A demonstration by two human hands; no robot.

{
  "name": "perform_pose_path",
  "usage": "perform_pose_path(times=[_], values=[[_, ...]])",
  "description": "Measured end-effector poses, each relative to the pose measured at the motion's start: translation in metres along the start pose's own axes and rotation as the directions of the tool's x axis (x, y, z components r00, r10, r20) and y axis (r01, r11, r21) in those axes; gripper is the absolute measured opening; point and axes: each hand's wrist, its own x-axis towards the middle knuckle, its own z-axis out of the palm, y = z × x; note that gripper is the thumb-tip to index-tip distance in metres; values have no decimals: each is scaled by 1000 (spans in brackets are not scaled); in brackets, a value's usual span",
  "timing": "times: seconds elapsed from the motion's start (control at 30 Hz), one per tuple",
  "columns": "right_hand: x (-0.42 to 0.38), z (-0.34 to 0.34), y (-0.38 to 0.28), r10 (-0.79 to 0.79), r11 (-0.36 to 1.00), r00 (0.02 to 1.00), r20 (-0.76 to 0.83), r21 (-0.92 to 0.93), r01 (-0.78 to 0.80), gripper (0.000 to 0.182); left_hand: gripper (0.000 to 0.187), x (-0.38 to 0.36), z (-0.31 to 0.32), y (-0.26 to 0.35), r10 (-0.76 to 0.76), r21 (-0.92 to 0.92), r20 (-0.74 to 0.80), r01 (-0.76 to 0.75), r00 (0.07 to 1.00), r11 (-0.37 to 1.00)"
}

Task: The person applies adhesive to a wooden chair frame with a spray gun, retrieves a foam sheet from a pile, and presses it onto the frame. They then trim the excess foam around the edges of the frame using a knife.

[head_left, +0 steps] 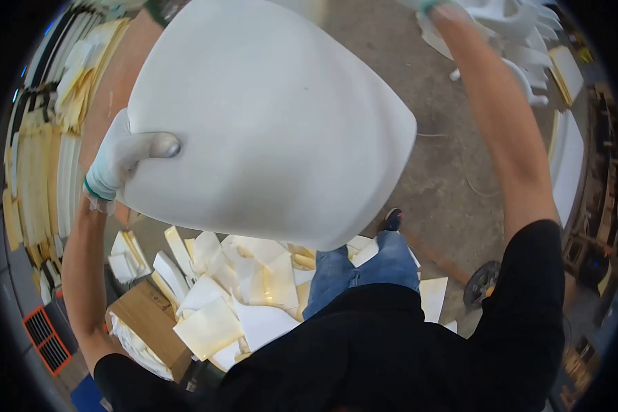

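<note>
White panel (254,123), left hand (132,152) gripping edge; right hand (427,4) outstretched, apart.

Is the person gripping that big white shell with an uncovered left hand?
No, the left hand wears a pale glove with a green-edged cuff, its thumb lying on the white shell.

The one view looks from the person's head, steeply down past the chest and jeans (365,269) to the floor (453,185), and forward under both arms. It is near and very wide, curving the scene inside a dark round edge; the rim is perhaps too dim to read. No second view shares it.
</note>
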Motion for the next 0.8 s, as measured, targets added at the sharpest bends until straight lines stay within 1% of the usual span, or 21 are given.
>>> perform_pose_path(times=[0.03, 0.07, 0.1, 0.13, 0.17, 0.2, 0.23, 0.27, 0.3, 0.33, 0.4, 0.43, 0.47, 0.5, 0.53, 0.6, 0.63, 0.67, 0.73, 0.77, 0.8], values=[[-46, -16, 43, 148, 988, 989, -10, 55, -148, 64, 46, 11, 22, 1, 6, 2, 20, -6, 1000, 1000], [-84, -35, 81, 292, 950, 956, -14, 121, -289, 66, 45, 22, 41, 4, 84, 13, -33, -84, 996, 996], [-126, -74, 75, 531, 817, 847, 22, 252, -519, 60, 43, 28, 61, 7, 144, 32, -81, -142, 986, 989], [-189, -99, 97, 588, 770, 807, 59, 265, -580, 55, 43, 31, 84, 13, 98, 39, -57, -96, 993, 995], [-252, -124, 119, 641, 719, 762, 97, 273, -639, 49, 41, 38, 109, 26, 21, -12, -1, -21, 1000, 1000], [-326, -131, 175, 508, 838, 859, 70, 189, -511, 44, 38, 47, 131, 40, -26, -54, 34, 28, 999, 998], [-377, -148, 173, 701, 682, 704, 110, 186, -708, 54, 38, 54, 152, 48, -42, -33, 37, 43, 998, 999], [-422, -169, 159, 852, 480, 503, 146, 168, -861, 63, 37, 64, 171, 54, -39, -89, -2, 39, 999, 995], [-455, -180, 149, 862, 465, 490, 131, 181, -867, 63, 36, 75, 189, 63, -17, -142, -37, 11, 999, 990], [-489, -192, 137, 877, 418, 443, 186, 160, -894, 63, 36, 85, 205, 76, -3, -118, -15, 1, 1000, 993], [-546, -207, 112, 898, 316, 335, 286, 113, -942, 63, 35, 102, 234, 99, 21, -331, -63, -41, 998, 943], [-565, -211, 101, 900, 292, 316, 301, 122, -949, 64, 35, 111, 242, 109, 44, -312, -31, -52, 999, 949], [-578, -213, 88, 901, 269, 298, 316, 132, -954, 65, 36, 121, 243, 118, 69, -401, -6, -66, 998, 914], [-586, -212, 77, 907, 189, 253, 336, 213, -959, 66, 37, 130, 249, 133, 93, -486, 16, -74, 995, 871], [-598, -208, 68, 906, 108, 217, 364, 296, -949, 68, 37, 131, 262, 150, 113, -465, 41, -81, 993, 881], [-642, -176, 69, 927, 13, 196, 319, 495, -869, 79, 38, 127, 283, 187, 278, -336, -119, -302, 953, 892], [-640, -172, 61, 914, -179, 115, 389, 640, -747, 81, 37, 138, 280, 210, 200, -429, -114, -230, 973, 873], [-641, -166, 58, 912, -230, 92, 401, 682, -695, 87, 37, 141, 275, 228, 228, -413, -108, -253, 968, 875], [-639, -150, 58, 900, -390, -21, 436, 781, -488, 101, 36, 133, 279, 267, 365, -381, 41, -323, 930, 866], [-634, -143, 61, 908, -371, -2, 419, 802, -468, 101, 38, 125, 290, 282, 457, -324, -84, -458, 886, 828], [-625, -139, 61, 864, -495, -39, 502, 835, -241, 114, 38, 124, 288, 297, 483, -312, -82, -483, 872, 818]])
